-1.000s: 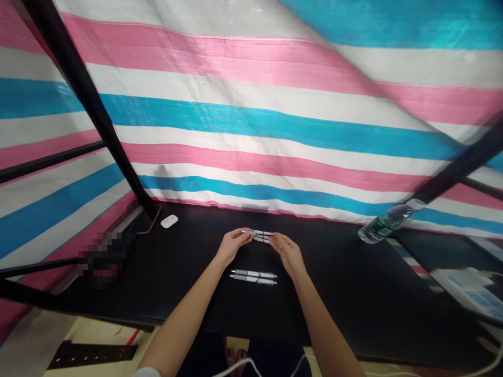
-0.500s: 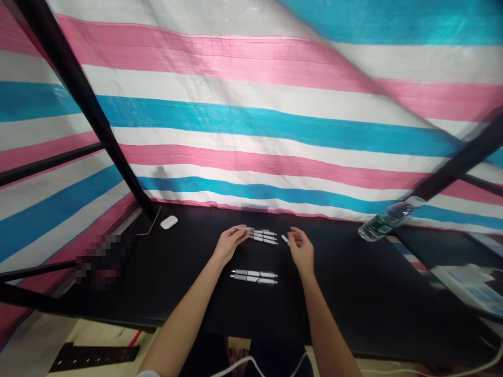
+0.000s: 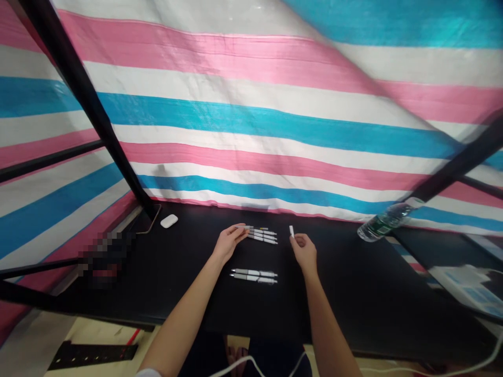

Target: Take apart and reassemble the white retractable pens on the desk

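Note:
My left hand [image 3: 229,244] is closed in a pinch on the grey front part of a pen [image 3: 247,227]. A thin piece with a yellowish tint [image 3: 264,229] lines up with that part, and I cannot tell if they are joined. Right beside these fingers lie white and grey pens [image 3: 267,236], side by side, their left ends partly hidden by the hand. My right hand [image 3: 304,251] pinches a short white pen barrel [image 3: 291,230], held nearly upright, apart from the row. Nearer to me, two more white and grey pens [image 3: 254,277] lie parallel on the black table [image 3: 188,303].
At the back left sits a white rounded case [image 3: 168,221]. A clear plastic bottle [image 3: 387,222] leans at the right, by a black frame bar [image 3: 451,167]. Striped sheeting [image 3: 251,125] hangs behind the table. A white cable [image 3: 243,359] runs below the front edge.
My right hand has turned the white pen barrel from a slant to nearly upright. My left hand has hardly moved and keeps its pinch. The pens on the table lie as before.

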### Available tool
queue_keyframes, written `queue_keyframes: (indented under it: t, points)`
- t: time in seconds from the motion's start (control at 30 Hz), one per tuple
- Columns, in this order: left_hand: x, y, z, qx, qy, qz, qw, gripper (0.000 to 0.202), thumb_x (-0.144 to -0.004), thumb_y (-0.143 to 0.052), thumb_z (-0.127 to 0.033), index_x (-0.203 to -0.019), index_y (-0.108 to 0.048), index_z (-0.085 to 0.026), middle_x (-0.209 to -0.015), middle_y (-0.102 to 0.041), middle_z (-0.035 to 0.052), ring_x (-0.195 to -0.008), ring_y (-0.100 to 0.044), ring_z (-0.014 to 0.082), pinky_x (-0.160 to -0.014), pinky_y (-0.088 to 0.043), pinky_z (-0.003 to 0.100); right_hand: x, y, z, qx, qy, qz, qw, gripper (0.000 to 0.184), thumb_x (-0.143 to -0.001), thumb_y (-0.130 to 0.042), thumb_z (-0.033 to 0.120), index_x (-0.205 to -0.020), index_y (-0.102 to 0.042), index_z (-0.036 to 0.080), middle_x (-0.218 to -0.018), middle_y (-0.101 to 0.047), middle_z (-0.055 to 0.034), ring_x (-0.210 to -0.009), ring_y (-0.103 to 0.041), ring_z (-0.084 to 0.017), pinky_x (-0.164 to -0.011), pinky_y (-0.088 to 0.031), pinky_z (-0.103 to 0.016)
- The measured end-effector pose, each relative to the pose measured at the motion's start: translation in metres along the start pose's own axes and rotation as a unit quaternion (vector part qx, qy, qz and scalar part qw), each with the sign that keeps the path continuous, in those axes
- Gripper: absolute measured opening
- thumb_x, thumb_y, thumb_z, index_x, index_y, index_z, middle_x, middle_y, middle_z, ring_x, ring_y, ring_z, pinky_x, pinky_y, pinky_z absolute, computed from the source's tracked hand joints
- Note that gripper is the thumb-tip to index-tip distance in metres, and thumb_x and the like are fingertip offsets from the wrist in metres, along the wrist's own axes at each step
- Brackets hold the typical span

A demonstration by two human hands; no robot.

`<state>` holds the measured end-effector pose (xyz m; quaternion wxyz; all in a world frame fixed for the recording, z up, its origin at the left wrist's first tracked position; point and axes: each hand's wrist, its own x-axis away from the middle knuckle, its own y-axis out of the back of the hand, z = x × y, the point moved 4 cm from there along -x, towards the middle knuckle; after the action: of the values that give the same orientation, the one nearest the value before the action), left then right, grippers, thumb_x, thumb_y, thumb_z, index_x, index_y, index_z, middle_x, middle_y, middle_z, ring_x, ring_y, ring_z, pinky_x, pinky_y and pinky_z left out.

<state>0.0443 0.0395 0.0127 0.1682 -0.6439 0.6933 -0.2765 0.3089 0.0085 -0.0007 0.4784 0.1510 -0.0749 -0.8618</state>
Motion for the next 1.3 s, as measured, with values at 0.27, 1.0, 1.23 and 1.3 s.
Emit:
queue_keyframes:
  t: [0.27,1.0,1.23,1.3]
  points:
    - [0.000,0.000,-0.001,0.008,-0.002,-0.003,1.000,0.023,-0.070,-0.077,-0.021,-0.088,-0.070,-0.009,-0.077,-0.072,0.0081,-0.079,-0.068,0.0174,-0.096,-0.049,0.039,0.002,-0.015,-0.001,-0.388,-0.152,0.074,0.906,0.035,-0.056,-0.081,0.036,-0.082,-0.067,0.020,-0.052,-0.047,0.0069,-0.050,-0.048,-0.010,-0.044,-0.040,-0.023]
    - [-0.001,0.000,0.006,-0.013,-0.003,-0.001,1.000,0.025,-0.069,-0.078,-0.021,-0.089,-0.070,-0.009,-0.079,-0.071,0.0089,-0.080,-0.068,0.0177,-0.094,-0.049,0.038,0.020,-0.042,0.009,-0.400,-0.182,0.163,0.883,0.031,-0.064,-0.079,0.037,-0.087,-0.067,0.021,-0.072,-0.068,-0.0007,-0.072,-0.067,-0.018,-0.059,-0.055,-0.027]
    - [-0.001,0.000,0.005,-0.028,-0.006,0.000,1.000,0.025,-0.069,-0.078,-0.021,-0.089,-0.070,-0.009,-0.080,-0.071,0.0090,-0.079,-0.068,0.0176,-0.093,-0.050,0.038,0.022,-0.043,0.012,-0.394,-0.169,0.176,0.886,0.035,-0.063,-0.079,0.039,-0.090,-0.067,0.019,-0.075,-0.069,-0.0020,-0.071,-0.066,-0.017,-0.059,-0.055,-0.027]
    - [-0.001,0.001,0.006,-0.032,-0.004,0.000,0.999,0.026,-0.069,-0.078,-0.022,-0.089,-0.070,-0.008,-0.081,-0.071,0.0093,-0.079,-0.068,0.0176,-0.093,-0.050,0.038,0.022,-0.043,0.012,-0.396,-0.168,0.171,0.886,0.035,-0.062,-0.080,0.039,-0.089,-0.068,0.019,-0.075,-0.070,-0.0021,-0.070,-0.066,-0.017,-0.058,-0.054,-0.026]
